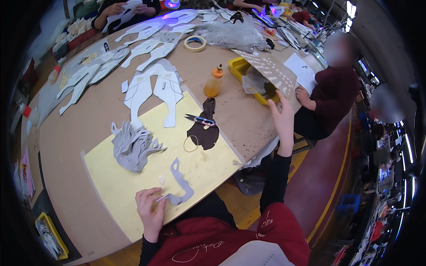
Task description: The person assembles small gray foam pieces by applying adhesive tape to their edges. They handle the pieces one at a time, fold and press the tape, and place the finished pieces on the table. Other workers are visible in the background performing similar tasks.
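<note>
My left hand [151, 211] is at the near edge of a yellow board [106, 177], pinching one end of a thin grey curved cut piece [181, 184] that lies on it. My right hand [283, 117] is stretched out to the right, fingers extended and thumb apart. Its fingertips are at the near edge of a beige sheet [270, 71] with rows of small white marks; whether they touch it I cannot tell. The sheet leans over a yellow basket [239, 68] with clear plastic inside. A pile of similar grey pieces [133, 146] sits on the board.
Thread snips [200, 120] lie on a dark brown scrap [203, 135], beside a rubber band [191, 143]. Beyond stand an orange-topped bottle [214, 82] and a tape roll [195, 43]. White cut panels [155, 84] cover the far left. A co-worker [335, 93] sits at the right.
</note>
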Demonstrator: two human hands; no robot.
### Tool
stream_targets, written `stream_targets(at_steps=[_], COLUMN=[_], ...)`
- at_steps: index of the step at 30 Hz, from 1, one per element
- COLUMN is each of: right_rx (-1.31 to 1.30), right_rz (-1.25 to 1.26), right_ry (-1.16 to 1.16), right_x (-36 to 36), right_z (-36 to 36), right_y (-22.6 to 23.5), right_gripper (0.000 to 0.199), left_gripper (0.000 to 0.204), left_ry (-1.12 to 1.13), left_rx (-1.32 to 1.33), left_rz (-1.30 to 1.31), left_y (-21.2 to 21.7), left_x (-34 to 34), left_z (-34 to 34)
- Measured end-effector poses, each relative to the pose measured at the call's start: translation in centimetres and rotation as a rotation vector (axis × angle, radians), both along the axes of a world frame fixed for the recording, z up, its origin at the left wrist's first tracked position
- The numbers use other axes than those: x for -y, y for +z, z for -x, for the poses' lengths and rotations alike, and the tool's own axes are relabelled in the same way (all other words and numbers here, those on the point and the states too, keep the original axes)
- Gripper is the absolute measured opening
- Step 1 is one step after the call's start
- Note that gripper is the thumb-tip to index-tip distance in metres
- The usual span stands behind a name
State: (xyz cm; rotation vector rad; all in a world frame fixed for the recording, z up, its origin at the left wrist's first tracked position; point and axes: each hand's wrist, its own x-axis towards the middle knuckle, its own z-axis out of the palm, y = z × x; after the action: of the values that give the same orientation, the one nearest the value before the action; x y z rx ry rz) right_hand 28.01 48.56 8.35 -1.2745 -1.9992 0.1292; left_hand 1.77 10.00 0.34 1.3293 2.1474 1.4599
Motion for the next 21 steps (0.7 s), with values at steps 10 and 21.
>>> stream_targets(at_steps=[10, 21], right_rx=[-0.231, -0.148], right_rz=[0.278, -0.232], right_ry=[0.168, -0.229], right_x=[1.4, -4.1], right_z=[1.9, -1.3], right_y=[-5.0, -7.4], right_gripper=[0.03, 0.022], left_gripper=[0.013, 0.011], left_ry=[-0.008, 0.0], left_rx=[-0.019, -0.006], left_rz=[-0.023, -0.01], left_y=[0.0, -0.2], left_x=[0.0, 0.0], left_z=[0.0, -0.2])
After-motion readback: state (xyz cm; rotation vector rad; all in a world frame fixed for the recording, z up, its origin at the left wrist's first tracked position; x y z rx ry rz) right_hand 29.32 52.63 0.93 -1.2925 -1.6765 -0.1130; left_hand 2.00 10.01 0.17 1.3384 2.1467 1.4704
